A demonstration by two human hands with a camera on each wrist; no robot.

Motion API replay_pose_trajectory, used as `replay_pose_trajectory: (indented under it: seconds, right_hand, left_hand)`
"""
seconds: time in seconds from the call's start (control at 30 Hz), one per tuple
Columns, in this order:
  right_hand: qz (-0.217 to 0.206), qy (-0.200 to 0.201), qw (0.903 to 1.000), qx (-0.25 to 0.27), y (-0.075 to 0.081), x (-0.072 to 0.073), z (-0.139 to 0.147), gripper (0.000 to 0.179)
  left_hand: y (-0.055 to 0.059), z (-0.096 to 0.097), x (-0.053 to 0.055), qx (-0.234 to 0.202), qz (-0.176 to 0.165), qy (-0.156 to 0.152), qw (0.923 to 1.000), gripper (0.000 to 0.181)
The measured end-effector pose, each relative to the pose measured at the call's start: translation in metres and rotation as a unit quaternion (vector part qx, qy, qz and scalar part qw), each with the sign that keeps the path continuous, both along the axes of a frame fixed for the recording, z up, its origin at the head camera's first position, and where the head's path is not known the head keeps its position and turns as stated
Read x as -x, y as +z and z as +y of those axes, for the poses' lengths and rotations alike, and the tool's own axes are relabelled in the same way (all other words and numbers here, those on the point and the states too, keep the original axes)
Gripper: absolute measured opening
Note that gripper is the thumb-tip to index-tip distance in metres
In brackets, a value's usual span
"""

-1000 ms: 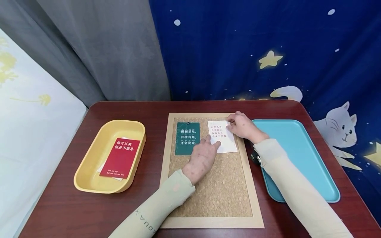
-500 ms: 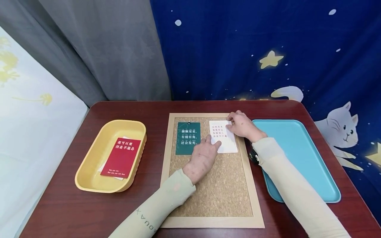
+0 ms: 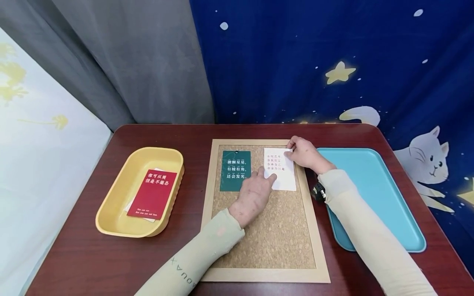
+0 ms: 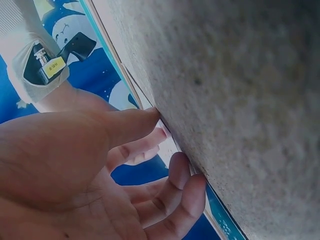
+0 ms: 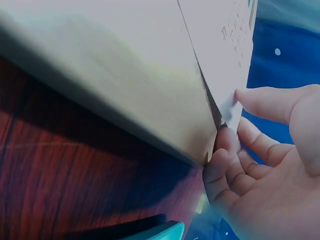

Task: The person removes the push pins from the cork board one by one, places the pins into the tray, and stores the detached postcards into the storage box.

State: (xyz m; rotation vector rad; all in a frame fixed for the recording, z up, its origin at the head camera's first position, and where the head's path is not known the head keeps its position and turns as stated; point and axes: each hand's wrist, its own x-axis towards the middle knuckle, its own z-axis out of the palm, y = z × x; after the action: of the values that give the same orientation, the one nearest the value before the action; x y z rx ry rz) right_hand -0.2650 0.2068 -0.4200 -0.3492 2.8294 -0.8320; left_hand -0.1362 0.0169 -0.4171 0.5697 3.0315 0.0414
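Note:
A cork board (image 3: 270,230) with a pale wooden frame lies on the table. Near its top, a white card (image 3: 279,162) with red Chinese text sits to the right of a dark green card (image 3: 230,160). My right hand (image 3: 305,153) pinches the white card's upper right corner; the right wrist view shows the thumb (image 5: 265,102) on its face and fingertips behind the edge. My left hand (image 3: 253,195) rests fingertips on the lower left of the white card, overlapping the green card's corner. In the left wrist view, its thumb (image 4: 132,125) and fingers are spread apart.
At left stands a yellow basket (image 3: 111,205) holding a red card (image 3: 152,195) on top of white ones. A blue tray (image 3: 374,176) lies at right, partly under my right forearm. Curtains (image 3: 277,61) hang just behind the table's far edge.
The white card's top has turned slightly to the right, so it lies straighter on the board. My right hand has moved a little with its corner; my left hand stays nearly still.

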Motion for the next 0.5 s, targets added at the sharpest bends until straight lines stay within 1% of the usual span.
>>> replay_pose_trajectory:
  seconds: [0.17, 0.3, 0.4, 0.5]
  right_hand:
    - [-0.017, -0.012, 0.9995, 0.025, 0.004, 0.000, 0.005, 0.017]
    - [-0.049, -0.025, 0.9974, 0.048, 0.006, 0.000, 0.008, 0.017]
    - [-0.086, -0.030, 0.9924, 0.083, 0.005, -0.001, 0.010, 0.019]
    - [-0.123, -0.032, 0.9841, 0.124, 0.004, -0.002, 0.012, 0.021]
  left_hand:
    - [0.000, 0.001, 0.000, -0.013, 0.000, 0.000, 0.9999, 0.030]
    - [0.001, 0.000, 0.001, -0.012, 0.003, -0.001, 0.9999, 0.030]
    - [0.000, 0.000, 0.001, -0.018, 0.010, -0.005, 0.9998, 0.028]
    - [-0.001, -0.001, 0.002, -0.026, 0.013, -0.009, 0.9995, 0.026]
